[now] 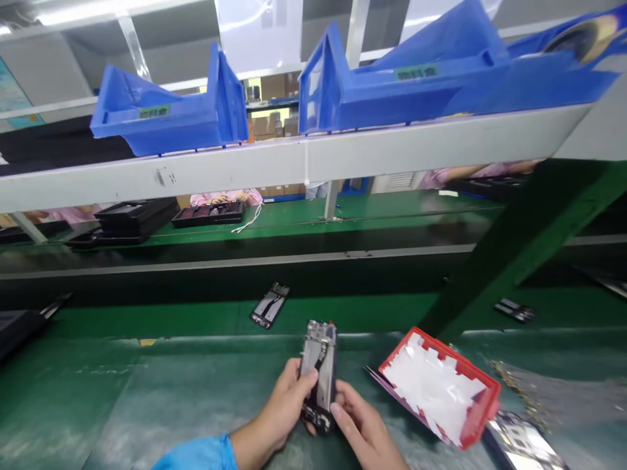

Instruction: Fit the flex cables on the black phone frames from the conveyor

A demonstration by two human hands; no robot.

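Note:
An opened phone body [321, 356] with its silver inner plate and black flex cable showing is held over the green bench, its screen side hidden. My left hand [289, 398] grips it from the left, thumb lying across the plate. Along its lower right edge my right hand [360, 418] pinches it with thumb and fingers. A similar phone body [271, 305] lies beyond it on the raised ledge. To the right, a red tray [482, 405] contains white paper-like pieces [434, 385], and tweezers [399, 393] lean along its near edge.
Phone parts [524, 440] sit partly under the red tray, beside thin clear strips [563, 395]. A green post [519, 241] rises at right. Blue bins [171, 111] stand on the white shelf [235, 166] overhead. Across the conveyor, people in pink sleeves work near black trays [208, 213].

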